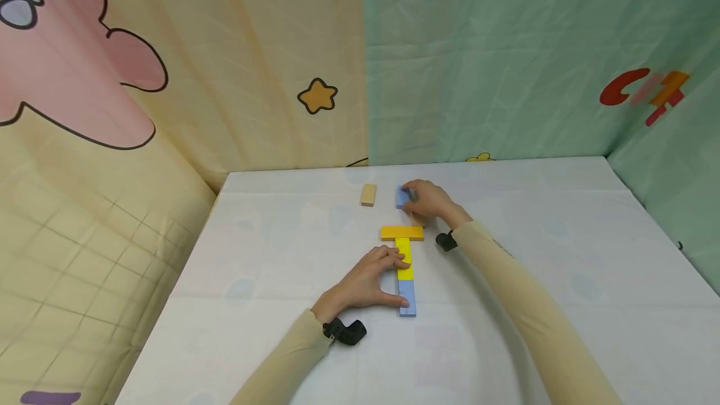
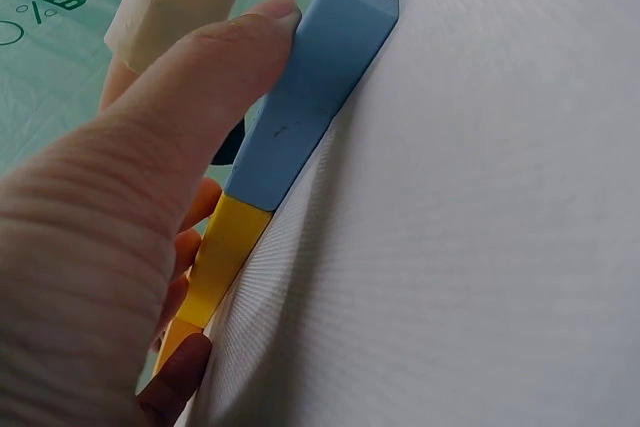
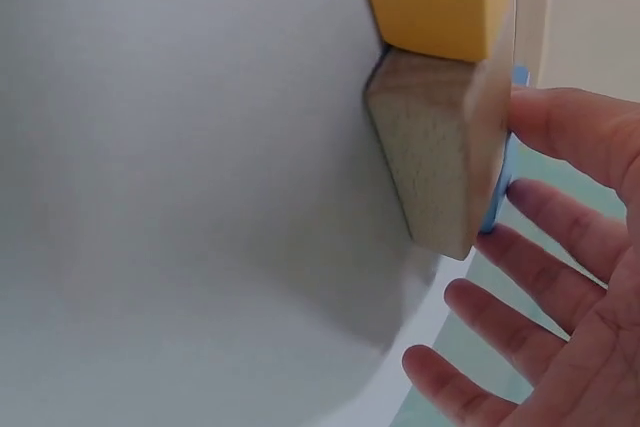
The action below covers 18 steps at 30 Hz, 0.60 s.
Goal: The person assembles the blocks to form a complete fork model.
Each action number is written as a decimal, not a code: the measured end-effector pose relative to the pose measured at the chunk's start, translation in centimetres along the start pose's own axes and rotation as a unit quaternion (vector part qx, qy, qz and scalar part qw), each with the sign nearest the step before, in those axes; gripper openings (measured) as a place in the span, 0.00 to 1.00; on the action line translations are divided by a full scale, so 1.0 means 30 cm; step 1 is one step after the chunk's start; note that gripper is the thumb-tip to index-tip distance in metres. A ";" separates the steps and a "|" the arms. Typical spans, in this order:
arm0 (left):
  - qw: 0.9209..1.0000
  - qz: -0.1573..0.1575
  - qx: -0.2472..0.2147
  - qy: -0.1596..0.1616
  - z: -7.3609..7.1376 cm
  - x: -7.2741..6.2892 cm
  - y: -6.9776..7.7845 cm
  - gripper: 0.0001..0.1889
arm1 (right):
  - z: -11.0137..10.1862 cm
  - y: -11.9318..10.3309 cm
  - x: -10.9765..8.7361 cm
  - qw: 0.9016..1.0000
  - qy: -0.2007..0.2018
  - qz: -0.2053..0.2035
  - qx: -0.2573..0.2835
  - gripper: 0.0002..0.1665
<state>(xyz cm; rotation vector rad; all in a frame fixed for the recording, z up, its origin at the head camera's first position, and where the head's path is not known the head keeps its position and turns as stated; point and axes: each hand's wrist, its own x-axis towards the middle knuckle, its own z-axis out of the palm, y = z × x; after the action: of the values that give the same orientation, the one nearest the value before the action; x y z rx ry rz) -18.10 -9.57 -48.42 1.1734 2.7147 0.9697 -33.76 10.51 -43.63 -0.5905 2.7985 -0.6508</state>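
Observation:
A row of blocks lies on the white table: a blue block nearest, then a yellow block, with an orange block set crosswise at the far end. My left hand rests along the row, thumb on the blue block and fingers on the yellow one, loosely spread. Farther out, my right hand pinches a second blue block between thumb and fingertips. Beneath that hand, a plain wooden block touches the orange block; the hand partly hides it in the head view.
Left of the second blue block, another plain wooden block lies apart near the table's far edge. Printed curtains hang behind and at both sides of the white table. Each wrist wears a black camera.

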 end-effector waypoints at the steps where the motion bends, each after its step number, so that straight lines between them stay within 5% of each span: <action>1: 1.000 0.000 0.000 0.000 0.000 0.001 0.000 0.35 | 0.002 0.001 -0.001 1.000 -0.001 -0.006 -0.003 0.29; 18: 1.000 -0.003 -0.002 -0.003 -0.002 0.004 0.003 0.35 | 0.015 -0.012 -0.069 0.995 -0.007 -0.075 -0.070 0.20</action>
<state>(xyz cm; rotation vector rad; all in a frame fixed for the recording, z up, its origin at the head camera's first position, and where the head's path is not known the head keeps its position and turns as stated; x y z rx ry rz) -18.14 -9.46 -48.28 1.1639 2.7097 0.9682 -31.66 10.93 -43.65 -0.8339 2.8229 -0.4774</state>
